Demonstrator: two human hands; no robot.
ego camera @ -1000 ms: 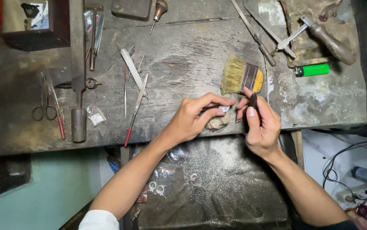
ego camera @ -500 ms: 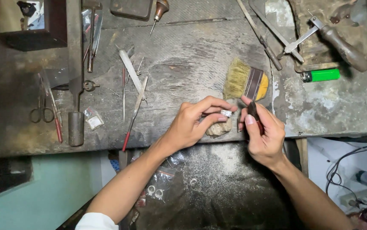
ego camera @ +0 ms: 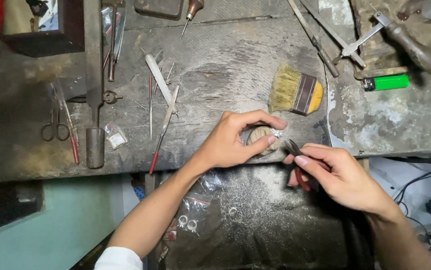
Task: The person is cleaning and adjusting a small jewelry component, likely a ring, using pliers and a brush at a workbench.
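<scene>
My left hand (ego camera: 235, 140) pinches a small shiny silver piece (ego camera: 276, 132) between thumb and forefinger, resting against a worn wooden bench peg (ego camera: 260, 137) at the front edge of the workbench (ego camera: 215, 75). My right hand (ego camera: 340, 175) holds small pliers with red handles (ego camera: 295, 155); their dark jaws point up toward the silver piece but sit a little apart from it. A flat paintbrush with pale bristles and a yellow handle (ego camera: 295, 92) lies just beyond both hands.
Files and a red-handled tool (ego camera: 163, 125) lie left of my hands, with scissors (ego camera: 55, 125) and a hammer-like tool (ego camera: 94, 100) farther left. A green lighter (ego camera: 386, 82) and metal tools sit at the back right. Below the bench hangs a dusty tray (ego camera: 255, 220) with small bags and rings.
My right hand with the pliers has drawn back down and to the right, away from the silver piece. My left hand stays on the peg with the piece.
</scene>
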